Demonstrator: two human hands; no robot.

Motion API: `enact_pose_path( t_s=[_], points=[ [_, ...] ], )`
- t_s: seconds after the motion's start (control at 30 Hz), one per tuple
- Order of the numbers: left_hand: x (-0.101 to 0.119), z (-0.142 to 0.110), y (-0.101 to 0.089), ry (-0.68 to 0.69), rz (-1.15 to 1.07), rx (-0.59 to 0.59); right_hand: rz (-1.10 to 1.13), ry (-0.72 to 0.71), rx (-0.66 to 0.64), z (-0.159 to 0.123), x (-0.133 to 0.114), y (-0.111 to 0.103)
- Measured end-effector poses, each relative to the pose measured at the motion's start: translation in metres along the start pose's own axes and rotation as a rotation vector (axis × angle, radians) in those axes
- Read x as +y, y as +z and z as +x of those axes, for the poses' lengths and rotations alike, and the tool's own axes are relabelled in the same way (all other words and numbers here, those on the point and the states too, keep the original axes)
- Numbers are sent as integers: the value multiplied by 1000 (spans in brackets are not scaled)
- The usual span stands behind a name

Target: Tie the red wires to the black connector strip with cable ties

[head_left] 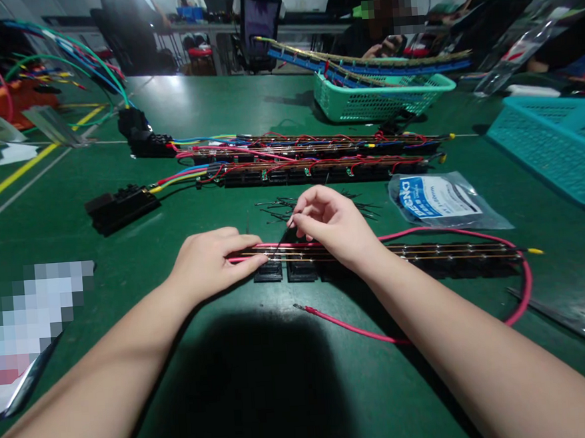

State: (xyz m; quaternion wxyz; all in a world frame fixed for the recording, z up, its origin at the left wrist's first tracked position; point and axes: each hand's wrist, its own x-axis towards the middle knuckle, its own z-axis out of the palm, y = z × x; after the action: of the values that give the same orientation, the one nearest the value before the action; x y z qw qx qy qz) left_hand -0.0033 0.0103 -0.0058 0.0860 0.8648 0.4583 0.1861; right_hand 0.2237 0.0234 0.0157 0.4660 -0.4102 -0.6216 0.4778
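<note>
Two bare hands work over the near strip (445,255), a row of black blocks with thin copper-coloured rods along it, which lies crosswise on the green table (216,411). At its left end, the left hand (208,265) has thumb and fingers closed on the strip and the red cable (350,330) along it. The right hand (336,229), just above the strip, pinches a thin black tie (282,238) between thumb and fingertip; its lower end reaches the rods. The red cable loops around the strip's right end and back, its bare metal tip lying on the table nearer the person.

Behind the hands lie loose black ties (276,210), with a labelled clear bag (446,201) to their right. Farther back, two wired strips (319,172) lie side by side, with black connectors (121,207) at their left ends. Beyond them, a mint basket (359,104) bears long blue-edged strips (412,68); a turquoise basket (558,154) stands at right. Across the table, another person's hands (385,46) are partly visible.
</note>
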Motion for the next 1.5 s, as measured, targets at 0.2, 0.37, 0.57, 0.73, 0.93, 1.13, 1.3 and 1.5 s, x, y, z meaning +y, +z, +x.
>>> enact_pose_path(
  t_s=[0.2,0.37,0.57,0.73,0.93,1.13,1.3,1.5],
  points=[
    [-4,-1,-5,19,85,-21,-17,65,2,1,1,0],
    [-4,-1,-10,59,247,-35,19,86,18,1,4,1],
    [8,2,-10,125,295,116,49,117,-1,-1,7,2],
    [12,2,-6,172,164,24,46,122,19,-2,7,3],
    [13,1,-8,201,143,20,44,142,31,-4,4,5],
    [19,1,-10,194,198,-19,70,135,54,-4,3,7],
    [25,2,-9,198,253,-23,65,68,171,-4,5,10],
    [30,4,-12,169,301,-73,80,13,143,-5,5,12]
  ],
)
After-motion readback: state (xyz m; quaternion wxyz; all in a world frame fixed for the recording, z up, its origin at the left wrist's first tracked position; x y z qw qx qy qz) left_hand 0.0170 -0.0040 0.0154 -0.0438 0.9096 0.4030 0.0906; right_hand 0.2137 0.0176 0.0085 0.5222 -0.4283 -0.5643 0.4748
